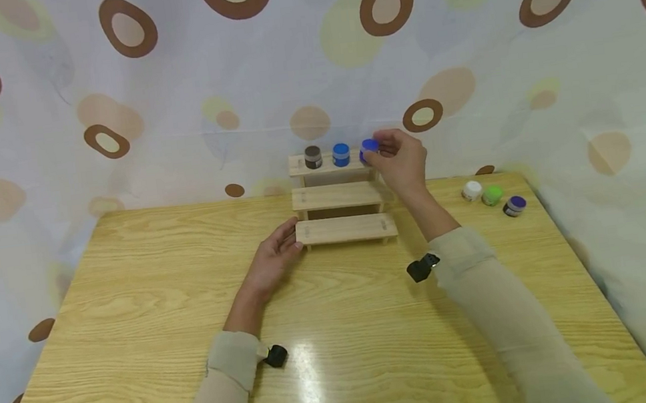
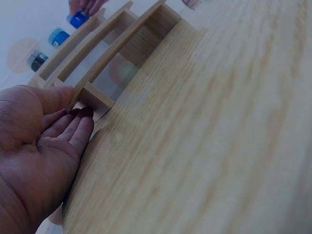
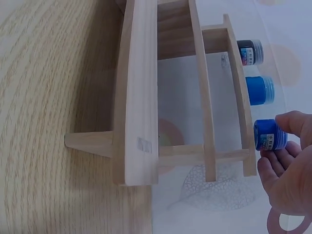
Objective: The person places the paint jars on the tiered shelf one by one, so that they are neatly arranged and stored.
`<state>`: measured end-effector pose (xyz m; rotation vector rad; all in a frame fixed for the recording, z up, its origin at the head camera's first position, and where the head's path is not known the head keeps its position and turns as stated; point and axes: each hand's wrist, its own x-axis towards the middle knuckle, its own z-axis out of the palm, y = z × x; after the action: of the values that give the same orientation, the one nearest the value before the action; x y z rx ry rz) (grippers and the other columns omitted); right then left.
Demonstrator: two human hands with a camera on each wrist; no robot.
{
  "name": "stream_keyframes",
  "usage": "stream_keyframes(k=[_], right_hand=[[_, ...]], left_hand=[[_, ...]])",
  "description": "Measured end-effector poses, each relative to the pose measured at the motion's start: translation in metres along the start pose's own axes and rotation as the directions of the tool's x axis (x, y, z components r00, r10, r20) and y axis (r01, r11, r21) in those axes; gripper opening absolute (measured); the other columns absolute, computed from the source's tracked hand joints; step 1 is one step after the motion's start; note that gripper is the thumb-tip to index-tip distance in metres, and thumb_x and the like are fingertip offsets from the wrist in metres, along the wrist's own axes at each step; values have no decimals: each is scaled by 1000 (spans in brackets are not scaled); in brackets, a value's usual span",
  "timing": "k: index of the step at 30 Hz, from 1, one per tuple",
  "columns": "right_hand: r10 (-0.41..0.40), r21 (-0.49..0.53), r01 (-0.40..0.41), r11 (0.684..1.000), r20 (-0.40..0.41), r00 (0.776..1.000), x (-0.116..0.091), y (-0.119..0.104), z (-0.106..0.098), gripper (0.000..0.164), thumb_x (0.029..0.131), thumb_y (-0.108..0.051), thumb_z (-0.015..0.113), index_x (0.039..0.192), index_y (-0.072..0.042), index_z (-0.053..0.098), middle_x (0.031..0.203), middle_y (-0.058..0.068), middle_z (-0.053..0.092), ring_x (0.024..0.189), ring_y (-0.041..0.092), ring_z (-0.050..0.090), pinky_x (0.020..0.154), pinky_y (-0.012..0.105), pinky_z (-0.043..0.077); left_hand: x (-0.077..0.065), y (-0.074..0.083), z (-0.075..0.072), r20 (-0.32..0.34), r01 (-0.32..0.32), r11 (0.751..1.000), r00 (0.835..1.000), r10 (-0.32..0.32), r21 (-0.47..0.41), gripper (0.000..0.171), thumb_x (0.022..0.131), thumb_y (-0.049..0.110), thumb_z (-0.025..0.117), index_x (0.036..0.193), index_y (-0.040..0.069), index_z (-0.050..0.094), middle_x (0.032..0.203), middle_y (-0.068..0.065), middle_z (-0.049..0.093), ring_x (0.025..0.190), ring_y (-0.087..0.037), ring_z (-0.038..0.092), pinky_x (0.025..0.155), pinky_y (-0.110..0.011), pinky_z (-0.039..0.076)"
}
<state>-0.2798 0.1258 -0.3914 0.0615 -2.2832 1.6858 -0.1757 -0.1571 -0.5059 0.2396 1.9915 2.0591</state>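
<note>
A: From where I stand, what does the R hand point(image 1: 403, 161) show?

B: Thumb & fingers pinching a squat, round, deep-blue jar point(image 1: 368, 146), which sits at the R end of the top tier of a three-tier pale-wood stand point(image 1: 346, 229); to its L, a squat mid-blue jar point(image 1: 341, 155), then a squat dark-lidded jar point(image 1: 313, 157)

A: & the L hand point(image 1: 272, 258)?

B: Well apart fr. the R, gripping the lowest tier's L end

A: Far R of the yellowish wood-grain table point(image 1: 132, 319)?

B: Squat white jar point(image 1: 471, 190), bright-green jar point(image 1: 492, 195) & purple-lidded jar point(image 1: 514, 206), slanting row
</note>
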Motion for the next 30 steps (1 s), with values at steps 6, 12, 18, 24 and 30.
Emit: stream_keyframes(k=[6, 12, 18, 24, 30], right_hand=[[-6, -27, 6, 1000, 4, 1000, -2, 0, 2, 35, 92, -3, 82, 124, 8, 71, 121, 25, 74, 115, 34, 72, 96, 29, 60], [-11, -31, 12, 999, 9, 1000, -5, -1, 1, 37, 92, -4, 82, 125, 9, 71, 121, 25, 74, 115, 34, 72, 97, 31, 60], [-33, -16, 33, 999, 12, 999, -8, 1, -2, 39, 92, -5, 82, 125, 10, 70, 122, 25, 73, 116, 34, 72, 98, 31, 60], [-22, 10, 22, 1000, 3, 1000, -14, 1, -7, 37, 91, -4, 82, 124, 9, 71, 121, 24, 74, 115, 33, 72, 96, 27, 60], [-30, 25, 30, 999, -16, 999, -19, 4, -14, 38, 91, -6, 83, 124, 9, 71, 122, 26, 73, 116, 35, 71, 98, 29, 59]], left_hand=[[-2, 0, 1, 6, -3, 1000, 1000, 3, -7, 64, 111, 14, 58, 168, 12, 29, 171, -9, 33, 156, -27, 35, 123, -43, 38], [-2, 0, 1, -1, 5, 1000, 1000, -5, 0, 63, 111, 15, 58, 168, 13, 30, 170, -7, 34, 155, -25, 36, 123, -40, 39], [-2, 1, 1, 1, 0, 1000, 1000, 0, 2, 64, 111, 15, 58, 168, 12, 29, 170, -9, 34, 155, -26, 36, 123, -40, 39], [-3, 1, 0, 3, 4, 1000, 1000, -4, -4, 64, 111, 15, 58, 168, 12, 29, 170, -9, 35, 155, -27, 37, 123, -42, 39], [-3, 2, -1, -2, 0, 1000, 1000, 0, -13, 64, 111, 13, 58, 168, 11, 29, 170, -9, 34, 155, -27, 37, 122, -40, 40]])
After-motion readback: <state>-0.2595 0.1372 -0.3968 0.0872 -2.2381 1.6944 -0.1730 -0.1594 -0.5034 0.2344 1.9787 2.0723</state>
